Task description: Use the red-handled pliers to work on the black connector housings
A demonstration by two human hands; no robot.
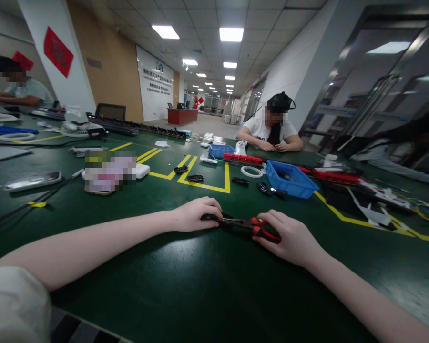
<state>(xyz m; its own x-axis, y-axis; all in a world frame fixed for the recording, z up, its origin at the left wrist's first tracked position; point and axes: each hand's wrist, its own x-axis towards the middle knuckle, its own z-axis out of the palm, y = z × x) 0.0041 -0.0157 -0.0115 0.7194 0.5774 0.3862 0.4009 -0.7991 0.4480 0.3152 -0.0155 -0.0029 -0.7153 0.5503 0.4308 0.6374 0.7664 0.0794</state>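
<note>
My right hand (289, 237) is closed round the red and black handles of a pair of long-nose pliers (259, 226). The pliers point left, with their tips at a small black part (210, 217) just above the green table. My left hand (197, 214) grips that black part between thumb and fingers. The plier tips touch or overlap the part; I cannot tell whether the jaws bite on it. Beyond my hands lie several similar black parts (195, 178) on the table.
A blue bin (289, 179) stands beyond my right hand, a smaller blue bin (221, 151) farther back. A white ring (252, 171) lies between. To the left are a phone (110, 174), a silver device (34, 181) and a black cable (39, 202). Another person (271, 126) sits opposite.
</note>
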